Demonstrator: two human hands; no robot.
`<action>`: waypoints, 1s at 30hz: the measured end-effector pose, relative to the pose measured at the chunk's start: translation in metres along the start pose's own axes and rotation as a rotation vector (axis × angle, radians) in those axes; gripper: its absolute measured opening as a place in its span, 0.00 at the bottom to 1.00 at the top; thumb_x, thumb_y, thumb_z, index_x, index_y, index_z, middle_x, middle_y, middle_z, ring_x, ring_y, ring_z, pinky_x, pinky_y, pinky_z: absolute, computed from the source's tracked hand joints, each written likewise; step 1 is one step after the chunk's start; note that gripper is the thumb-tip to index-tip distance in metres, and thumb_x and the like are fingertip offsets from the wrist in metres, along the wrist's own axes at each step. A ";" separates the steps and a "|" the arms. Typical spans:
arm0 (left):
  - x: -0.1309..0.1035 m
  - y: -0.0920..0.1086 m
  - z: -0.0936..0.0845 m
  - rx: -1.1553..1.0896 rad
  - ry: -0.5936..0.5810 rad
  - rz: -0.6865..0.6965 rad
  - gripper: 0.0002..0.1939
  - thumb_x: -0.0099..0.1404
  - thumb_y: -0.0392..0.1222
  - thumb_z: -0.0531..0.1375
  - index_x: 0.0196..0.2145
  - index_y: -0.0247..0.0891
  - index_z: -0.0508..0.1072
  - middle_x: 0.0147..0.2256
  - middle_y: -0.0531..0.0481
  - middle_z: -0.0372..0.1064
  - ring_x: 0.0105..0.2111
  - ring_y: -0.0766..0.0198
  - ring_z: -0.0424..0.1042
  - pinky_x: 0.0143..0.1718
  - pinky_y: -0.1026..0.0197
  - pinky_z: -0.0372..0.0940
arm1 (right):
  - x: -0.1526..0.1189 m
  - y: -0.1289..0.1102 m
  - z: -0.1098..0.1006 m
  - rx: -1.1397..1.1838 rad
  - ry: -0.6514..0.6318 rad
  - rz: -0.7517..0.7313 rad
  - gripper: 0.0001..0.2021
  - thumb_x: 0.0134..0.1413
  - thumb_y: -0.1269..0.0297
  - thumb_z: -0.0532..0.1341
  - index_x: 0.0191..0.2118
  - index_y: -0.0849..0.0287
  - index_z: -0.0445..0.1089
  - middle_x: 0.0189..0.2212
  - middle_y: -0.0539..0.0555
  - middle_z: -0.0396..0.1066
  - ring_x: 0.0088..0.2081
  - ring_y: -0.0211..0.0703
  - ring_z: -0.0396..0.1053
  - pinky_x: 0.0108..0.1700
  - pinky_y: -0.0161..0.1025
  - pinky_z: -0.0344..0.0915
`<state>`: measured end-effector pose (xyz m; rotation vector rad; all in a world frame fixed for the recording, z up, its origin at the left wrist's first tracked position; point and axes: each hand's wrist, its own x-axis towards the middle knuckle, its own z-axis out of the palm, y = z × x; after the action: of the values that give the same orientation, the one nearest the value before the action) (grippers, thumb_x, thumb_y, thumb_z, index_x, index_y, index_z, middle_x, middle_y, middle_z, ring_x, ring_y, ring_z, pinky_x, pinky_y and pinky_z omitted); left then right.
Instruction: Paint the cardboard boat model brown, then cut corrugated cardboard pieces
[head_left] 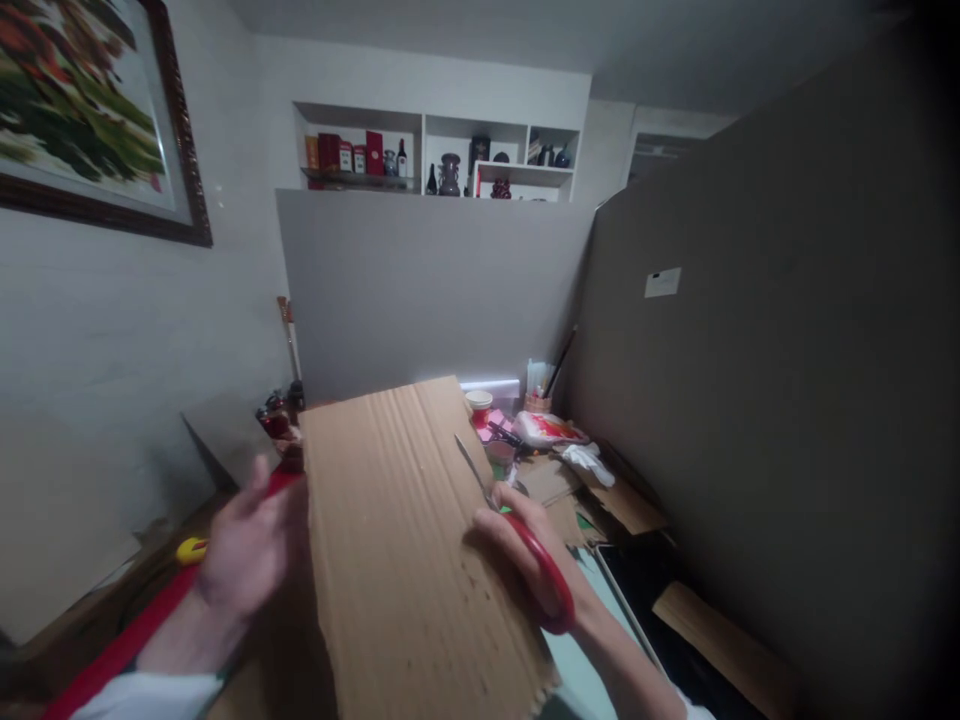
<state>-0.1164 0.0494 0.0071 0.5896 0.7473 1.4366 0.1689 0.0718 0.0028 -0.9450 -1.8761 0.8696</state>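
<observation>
A large brown cardboard piece (397, 540) stands tilted in front of me, its corrugated lines running lengthwise. My right hand (517, 540) is closed on a pair of scissors with red handles (556, 590). The metal blade of the scissors points up and to the left, across the cardboard's right edge. My left hand (251, 550) is beside the cardboard's left edge, somewhat blurred, with its thumb raised and apart from the fingers. Its fingertips reach toward that edge and are partly hidden, so whether they touch it is unclear.
Behind the cardboard are a paper cup (478, 408), a red-and-white packet (551, 429), a white glove (589, 462) and a brush holder (537, 402). Cardboard scraps (619, 495) lie at right. Grey panels (442, 290) enclose the back and right. A yellow item (192, 550) is at left.
</observation>
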 end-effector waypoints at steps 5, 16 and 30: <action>0.008 0.046 0.004 0.255 -0.060 0.015 0.21 0.54 0.58 0.68 0.35 0.36 0.80 0.31 0.45 0.80 0.35 0.51 0.79 0.35 0.58 0.74 | -0.006 -0.010 -0.008 0.016 -0.176 -0.011 0.24 0.57 0.38 0.56 0.28 0.56 0.56 0.26 0.48 0.58 0.29 0.40 0.58 0.32 0.36 0.57; 0.008 0.056 0.011 0.722 -0.316 -0.262 0.26 0.54 0.53 0.68 0.46 0.33 0.79 0.43 0.36 0.79 0.43 0.42 0.77 0.46 0.48 0.72 | -0.007 -0.008 0.000 -0.075 -0.324 -0.033 0.28 0.54 0.32 0.56 0.28 0.56 0.57 0.24 0.47 0.60 0.28 0.39 0.56 0.30 0.37 0.53; -0.008 0.014 0.007 0.626 -0.203 -0.310 0.32 0.53 0.47 0.69 0.54 0.34 0.72 0.40 0.39 0.80 0.37 0.47 0.79 0.45 0.51 0.70 | -0.013 -0.004 0.007 -0.171 -0.316 0.116 0.27 0.48 0.39 0.66 0.32 0.54 0.52 0.27 0.44 0.60 0.29 0.38 0.53 0.30 0.36 0.50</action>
<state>-0.1199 0.0428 0.0228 1.0306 1.0783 0.8292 0.1666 0.0572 -0.0013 -1.0789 -2.2110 0.9852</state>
